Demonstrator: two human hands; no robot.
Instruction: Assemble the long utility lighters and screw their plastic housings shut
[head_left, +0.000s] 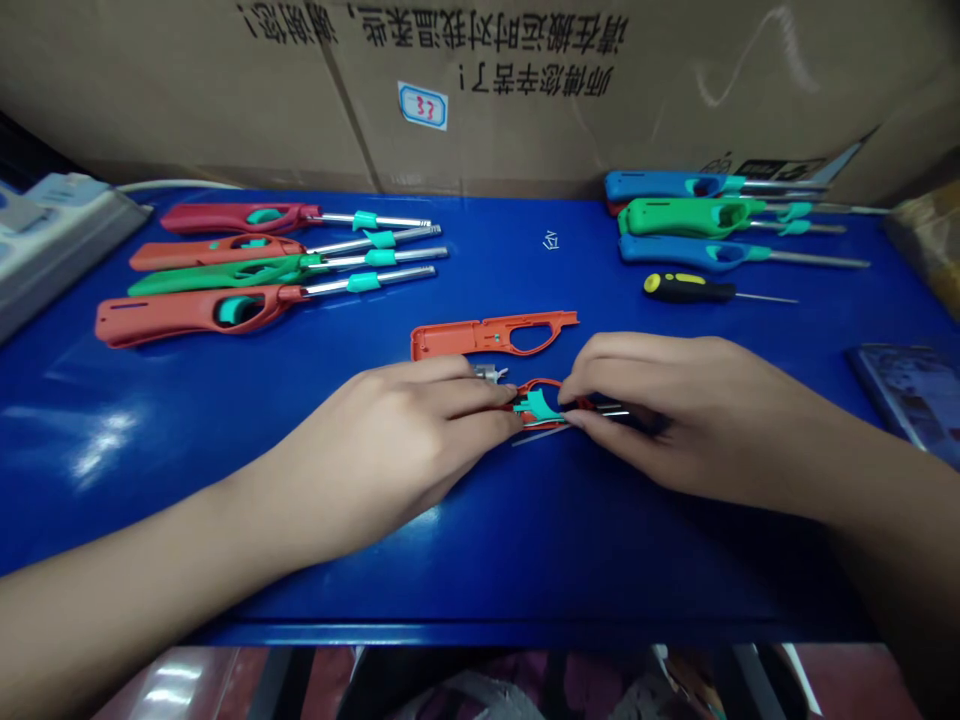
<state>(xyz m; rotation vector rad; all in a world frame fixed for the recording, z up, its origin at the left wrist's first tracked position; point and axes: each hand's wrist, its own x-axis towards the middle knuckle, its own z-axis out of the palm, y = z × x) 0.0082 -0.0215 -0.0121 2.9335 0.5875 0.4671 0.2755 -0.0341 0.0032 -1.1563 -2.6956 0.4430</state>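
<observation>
Between my two hands lies an opened orange lighter half (541, 384) of the long-nosed kind, with a teal trigger (538, 405) inside and a metal tube (613, 410) toward the right. My left hand (405, 440) is closed over its handle end, which the fingers mostly hide. My right hand (675, 410) pinches the part just right of the trigger, thumb and forefinger close together. Behind them rests the other orange shell half (495, 335), inner side up. A small metallic piece (491, 374) shows beside my left fingertips.
Several assembled lighters lie at the left, including a green one (225, 272); more are stacked at right, including a blue one (690, 252). Nearby are a screwdriver (690, 288), small screws (551, 240), a phone-like device (911, 395) and a power strip (64, 235). A cardboard box (300, 110) stands behind.
</observation>
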